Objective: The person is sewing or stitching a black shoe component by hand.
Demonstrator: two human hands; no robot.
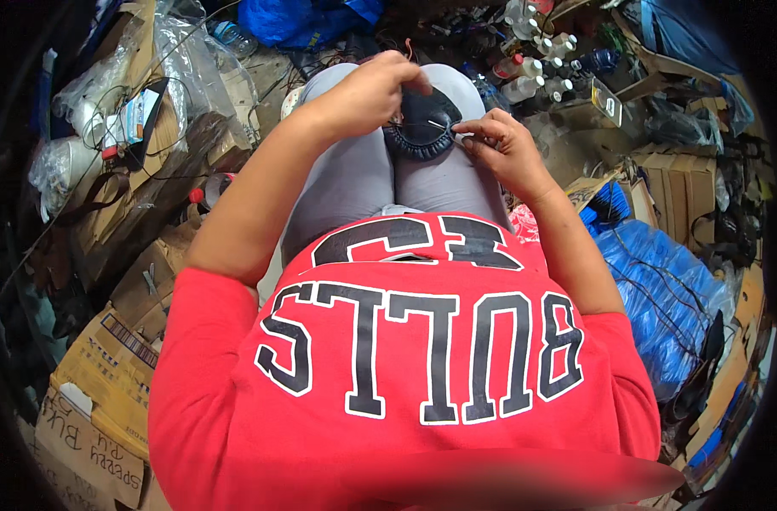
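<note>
A dark, rounded shoe upper [432, 108] with a puckered, gathered edge lies across my thighs, just above the knees' inner gap. My right hand [509, 152] is at its right side, thumb and fingers pinched on the edge. Beside those fingertips a thin, pale needle-like piece [437, 125] shows against the dark material. Over the upper's left side is my left hand [380, 92], closed with bent fingers. What it grips is hidden below the fingers. A fine dark thread seems to run across the upper between the hands.
Small bottles [533, 75] stand in a cluster ahead on the right. Clear plastic wrap [197, 64] and cardboard [107, 366] pile up on the left. Blue plastic bundles [652, 289] lie at my right, near a cardboard box [678, 192]. Another blue bag [307, 21] is ahead.
</note>
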